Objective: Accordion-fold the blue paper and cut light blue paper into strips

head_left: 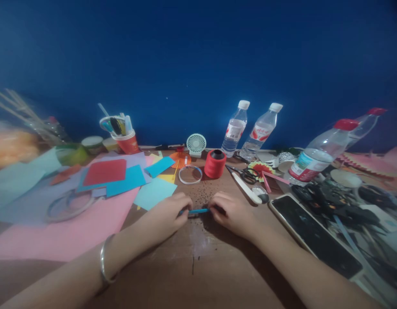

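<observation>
A thin blue strip [199, 211] spans the gap between my two hands, low over the brown table [172, 270]. Its left end is pinched in the fingers of my left hand [175, 211], which has a silver bangle on the wrist. The fingers of my right hand [227, 211] are closed on the other end. Small dark specks [203, 193] lie scattered just beyond the strip. Behind them stand a red thread spool [215, 164] and a clear ring [190, 175].
Coloured paper [105, 172] and a red cup of pens [127, 142] are at left. A small fan [196, 144] stands at the back. Water bottles [234, 131], scissors [249, 174], a white-handled knife [246, 189] and a phone [314, 234] occupy the right side.
</observation>
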The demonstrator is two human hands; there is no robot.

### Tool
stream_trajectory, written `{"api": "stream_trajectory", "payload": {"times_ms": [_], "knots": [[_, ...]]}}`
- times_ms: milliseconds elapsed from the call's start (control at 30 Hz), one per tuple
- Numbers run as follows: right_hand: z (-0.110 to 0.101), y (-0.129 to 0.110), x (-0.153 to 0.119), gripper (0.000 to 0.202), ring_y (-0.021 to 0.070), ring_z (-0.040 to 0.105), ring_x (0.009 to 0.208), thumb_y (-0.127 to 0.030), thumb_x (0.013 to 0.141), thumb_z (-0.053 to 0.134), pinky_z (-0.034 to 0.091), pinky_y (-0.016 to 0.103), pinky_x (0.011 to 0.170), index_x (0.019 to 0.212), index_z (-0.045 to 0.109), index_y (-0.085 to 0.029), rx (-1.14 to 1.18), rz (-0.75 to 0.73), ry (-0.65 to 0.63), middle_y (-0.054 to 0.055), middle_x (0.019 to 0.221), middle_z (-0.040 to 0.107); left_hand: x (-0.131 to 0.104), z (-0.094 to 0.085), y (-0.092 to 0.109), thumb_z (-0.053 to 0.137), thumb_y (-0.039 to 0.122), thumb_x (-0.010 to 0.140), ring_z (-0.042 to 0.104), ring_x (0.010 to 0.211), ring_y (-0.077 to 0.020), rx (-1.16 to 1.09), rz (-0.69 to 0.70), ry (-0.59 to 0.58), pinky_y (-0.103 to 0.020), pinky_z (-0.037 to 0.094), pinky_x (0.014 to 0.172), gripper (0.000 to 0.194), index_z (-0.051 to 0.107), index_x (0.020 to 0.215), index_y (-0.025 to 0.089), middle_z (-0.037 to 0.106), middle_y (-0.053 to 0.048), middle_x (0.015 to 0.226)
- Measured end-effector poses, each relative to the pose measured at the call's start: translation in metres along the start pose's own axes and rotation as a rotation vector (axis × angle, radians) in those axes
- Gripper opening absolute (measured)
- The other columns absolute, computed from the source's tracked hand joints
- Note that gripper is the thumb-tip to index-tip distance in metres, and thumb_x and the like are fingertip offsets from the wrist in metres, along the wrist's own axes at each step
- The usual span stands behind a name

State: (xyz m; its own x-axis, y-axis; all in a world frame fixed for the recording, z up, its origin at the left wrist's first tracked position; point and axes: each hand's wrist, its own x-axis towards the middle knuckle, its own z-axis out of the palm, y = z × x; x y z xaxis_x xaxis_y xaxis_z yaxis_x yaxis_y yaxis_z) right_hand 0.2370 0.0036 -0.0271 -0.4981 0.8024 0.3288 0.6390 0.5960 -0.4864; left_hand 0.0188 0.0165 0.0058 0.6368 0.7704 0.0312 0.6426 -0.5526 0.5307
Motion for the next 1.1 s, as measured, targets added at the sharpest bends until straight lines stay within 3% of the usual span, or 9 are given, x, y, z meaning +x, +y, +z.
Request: {"api": "stream_trajectory", "payload": {"times_ms": [233, 333, 467, 700, 833, 967, 1100], "knots": [[-0.002, -0.009, -0.005, 0.012, 0.0164, 0.056, 0.073, -0.011, 0.08, 0.051, 0.041, 0.025, 0.067, 0.083, 0.063, -0.015, 0.043, 0.042, 0.091, 0.005, 0.077, 0.063, 0.001, -0.003, 0.004, 0.052, 0.024, 0.082, 0.058, 0.082, -0.0174, -0.187, -0.082, 0.071, -0.03, 0.041, 0.076, 0.013, 0.065, 0.084, 0.022, 0.065, 0.0, 0.085], [-0.005, -0.018, -0.005, 0.012, 0.0157, 0.057, 0.074, -0.018, 0.079, 0.058, 0.041, 0.024, 0.068, 0.089, 0.064, -0.017, 0.127, 0.054, 0.082, 0.003, 0.08, 0.064, -0.001, -0.001, 0.004, 0.053, 0.027, 0.081, 0.06, 0.068, -0.0161, -0.309, -0.191, 0.07, -0.028, 0.045, 0.063, 0.014, 0.065, 0.081, 0.021, 0.066, 0.0, 0.074], [-0.004, -0.027, -0.002, 0.006, 0.0149, 0.055, 0.068, -0.024, 0.074, 0.065, 0.038, 0.024, 0.064, 0.075, 0.068, -0.019, 0.44, 0.287, 0.12, 0.0, 0.071, 0.063, -0.003, 0.004, 0.006, 0.051, 0.032, 0.081, 0.058, 0.049, -0.0142, -0.519, -0.314, 0.0, -0.023, 0.044, 0.044, 0.02, 0.063, 0.08, 0.016, 0.061, 0.0, 0.057], [0.003, -0.019, 0.001, 0.012, 0.0115, 0.047, 0.05, -0.025, 0.072, 0.061, 0.033, 0.023, 0.048, 0.065, 0.065, -0.017, 0.655, 0.509, 0.063, -0.002, 0.054, 0.057, 0.0, 0.004, 0.005, 0.054, 0.026, 0.078, 0.063, 0.055, -0.0134, -0.731, -0.369, -0.07, -0.024, 0.05, 0.052, 0.016, 0.064, 0.077, 0.014, 0.068, -0.003, 0.067], [0.006, -0.01, 0.002, 0.017, 0.0094, 0.042, 0.044, -0.027, 0.071, 0.06, 0.03, 0.022, 0.044, 0.058, 0.06, -0.016, 0.786, 0.567, 0.016, -0.002, 0.049, 0.053, 0.0, 0.005, -0.002, 0.055, 0.027, 0.078, 0.065, 0.058, -0.0151, -0.81, -0.391, -0.118, -0.025, 0.049, 0.052, 0.02, 0.066, 0.09, 0.015, 0.07, -0.005, 0.073], [0.007, -0.005, 0.003, 0.019, 0.0083, 0.037, 0.043, -0.028, 0.069, 0.058, 0.026, 0.022, 0.042, 0.055, 0.057, -0.016, 0.847, 0.601, 0.049, -0.003, 0.048, 0.05, -0.002, 0.002, -0.009, 0.052, 0.022, 0.077, 0.065, 0.062, -0.015, -0.872, -0.399, -0.137, -0.024, 0.046, 0.053, 0.028, 0.063, 0.102, 0.017, 0.07, -0.005, 0.074], [0.008, -0.007, 0.003, 0.016, 0.009, 0.037, 0.044, -0.026, 0.067, 0.06, 0.026, 0.023, 0.044, 0.054, 0.059, -0.016, 0.824, 0.597, 0.086, -0.004, 0.047, 0.049, 0.001, -0.001, -0.013, 0.044, 0.018, 0.074, 0.061, 0.054, -0.0145, -0.895, -0.408, -0.128, -0.024, 0.043, 0.048, 0.033, 0.06, 0.103, 0.015, 0.069, -0.007, 0.072]]}}
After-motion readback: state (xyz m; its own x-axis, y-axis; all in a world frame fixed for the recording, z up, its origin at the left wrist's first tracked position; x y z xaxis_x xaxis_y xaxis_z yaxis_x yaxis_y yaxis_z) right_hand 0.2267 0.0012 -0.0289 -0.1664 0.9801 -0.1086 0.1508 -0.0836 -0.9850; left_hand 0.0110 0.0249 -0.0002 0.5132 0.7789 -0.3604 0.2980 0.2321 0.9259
